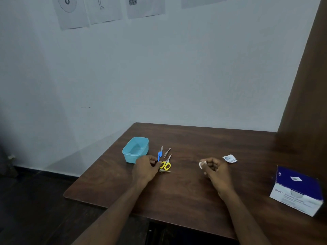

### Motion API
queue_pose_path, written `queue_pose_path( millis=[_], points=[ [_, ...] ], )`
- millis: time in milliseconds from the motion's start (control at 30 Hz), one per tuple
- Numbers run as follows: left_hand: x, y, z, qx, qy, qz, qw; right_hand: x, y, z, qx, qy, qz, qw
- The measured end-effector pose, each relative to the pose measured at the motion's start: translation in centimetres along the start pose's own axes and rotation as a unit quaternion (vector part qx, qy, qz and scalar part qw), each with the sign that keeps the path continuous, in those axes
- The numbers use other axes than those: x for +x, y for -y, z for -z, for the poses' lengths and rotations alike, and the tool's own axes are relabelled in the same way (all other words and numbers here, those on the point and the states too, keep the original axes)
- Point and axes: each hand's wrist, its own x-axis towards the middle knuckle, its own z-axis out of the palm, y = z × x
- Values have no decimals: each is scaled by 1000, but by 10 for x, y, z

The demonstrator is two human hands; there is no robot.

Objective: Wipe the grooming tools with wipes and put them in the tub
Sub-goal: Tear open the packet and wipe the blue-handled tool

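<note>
Grooming tools (164, 160) lie unwiped beside the tub (135, 150); left hand (146, 167) seemingly pinches the scissors (166, 164), right hand (213, 166) grips a wipe (201, 164) for wiping next.

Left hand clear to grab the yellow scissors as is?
Probably yes. The left hand is already beside the yellow scissors, fingertips at the handles; nothing lies between. The right hand holds a wipe, apart.

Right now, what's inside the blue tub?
The blue tub looks empty: bare floor, no tools visible. Its near wall hides the front strip of the floor, and the left hand covers its near corner.
</note>
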Motion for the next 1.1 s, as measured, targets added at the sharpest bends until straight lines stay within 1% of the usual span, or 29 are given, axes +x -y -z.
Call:
queue_pose_path(
  millis=[100, 233, 300, 500, 700, 900, 967, 1100],
  points=[
    [0, 1, -5, -17, -8, 13, 1000, 0, -1, 1, -7, -1, 2, 1000],
    [-4, 5, -9, -41, -39, 29, 998, 2, -1, 1, -12, -2, 2, 1000],
    [-6, 4, -9, -35, -41, 36, 998, 1, 1, 1, -10, -3, 3, 1000],
    [-11, -4, -6, -1, -58, 18, 998, -3, 3, 1, -9, -11, 3, 1000],
    [-12, 4, -11, -22, -69, 15, 997, -3, 1, 2, 0, -14, 0, 1000],
    [-11, 4, -13, 17, -82, -3, 996, 0, 0, 2, -2, -11, -7, 1000],
    [-13, 5, -14, 24, -94, -3, 995, 0, -1, 2, -5, -8, -7, 1000],
    [-15, 8, -13, -12, -133, 9, 991, -3, 1, 1, -2, -7, -8, 1000]
  ],
)
